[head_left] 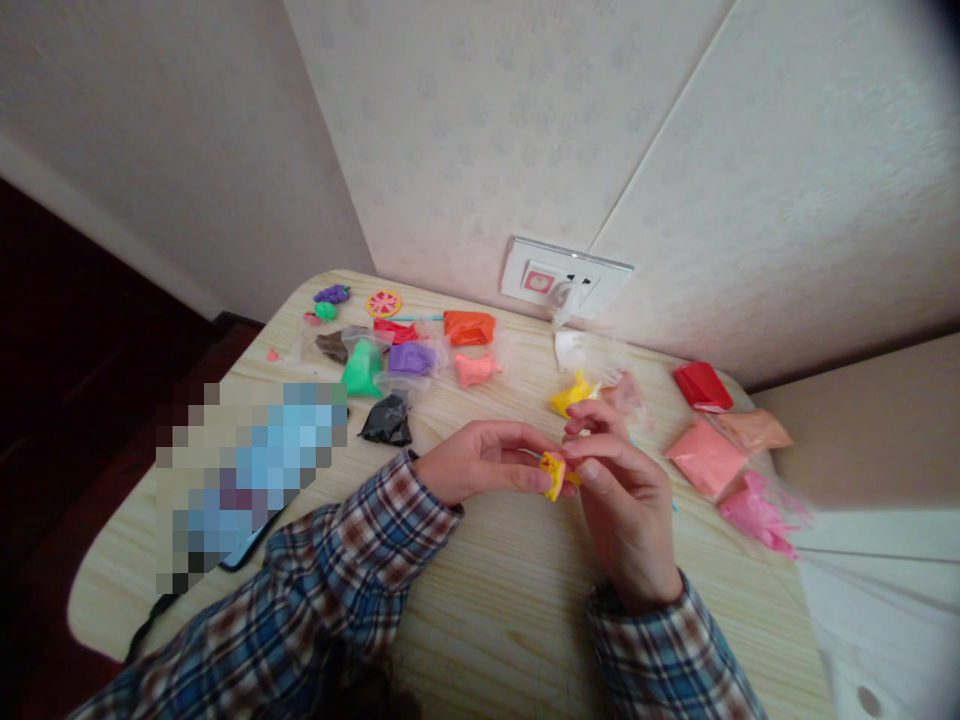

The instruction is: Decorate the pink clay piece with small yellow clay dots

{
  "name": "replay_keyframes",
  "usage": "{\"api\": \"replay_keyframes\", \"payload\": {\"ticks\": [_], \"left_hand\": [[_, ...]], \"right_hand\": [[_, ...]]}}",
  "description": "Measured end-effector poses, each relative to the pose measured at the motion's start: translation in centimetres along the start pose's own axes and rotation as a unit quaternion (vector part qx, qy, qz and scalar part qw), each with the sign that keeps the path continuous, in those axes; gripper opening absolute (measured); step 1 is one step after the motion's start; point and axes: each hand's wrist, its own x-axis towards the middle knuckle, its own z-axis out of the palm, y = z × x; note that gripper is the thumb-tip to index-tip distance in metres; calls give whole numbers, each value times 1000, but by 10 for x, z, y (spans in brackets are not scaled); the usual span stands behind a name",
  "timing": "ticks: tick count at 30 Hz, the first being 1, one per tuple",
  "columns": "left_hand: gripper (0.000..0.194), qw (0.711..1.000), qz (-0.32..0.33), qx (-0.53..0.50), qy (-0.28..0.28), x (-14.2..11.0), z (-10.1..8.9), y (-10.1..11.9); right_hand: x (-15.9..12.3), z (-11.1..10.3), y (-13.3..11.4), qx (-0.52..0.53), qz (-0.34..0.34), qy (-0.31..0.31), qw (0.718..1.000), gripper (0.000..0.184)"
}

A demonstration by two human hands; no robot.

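- Head view: the left hand (pixel 486 462) pinches a small yellow-and-pink piece (pixel 553 476) between thumb and fingers.
- The right hand (pixel 626 490), fingers loosely curled, meets its right side; whether it grips, I cannot tell.
- The piece, bumpy and yellow leftward, is above the table (pixel 495 620).
- Fingers partly hide it; blocky pixels cover much of the table's left.

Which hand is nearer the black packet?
Left. The left hand is a little to the right of the black packet; the right hand is farther right, past the left.
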Motion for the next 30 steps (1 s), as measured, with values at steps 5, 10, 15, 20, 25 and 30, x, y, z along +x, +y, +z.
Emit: {"api": "replay_keyframes", "payload": {"ticks": [5,10,15,20,25,30], "left_hand": [[33,1000,5,14,9,0,0,0],[34,1000,9,22,11,0,0,-1],[34,1000,14,24,10,2,-1,-1],[35,1000,13,16,2,2,-3,-2],[34,1000,9,15,-2,1,-3,-3],[33,1000,14,20,-6,2,-2,-1]], "right_hand": [[0,1,-1,-2,-10,-17,1000,13],[-1,1,-2,-4,-15,-32,999,18],[0,1,-2,-12,-15,-50,999,20],[1,0,-3,-12,-16,-60,998,20],[0,1,-3,2,-4,-64,998,23],[-1,2,-5,16,11,-70,997,26]]}}
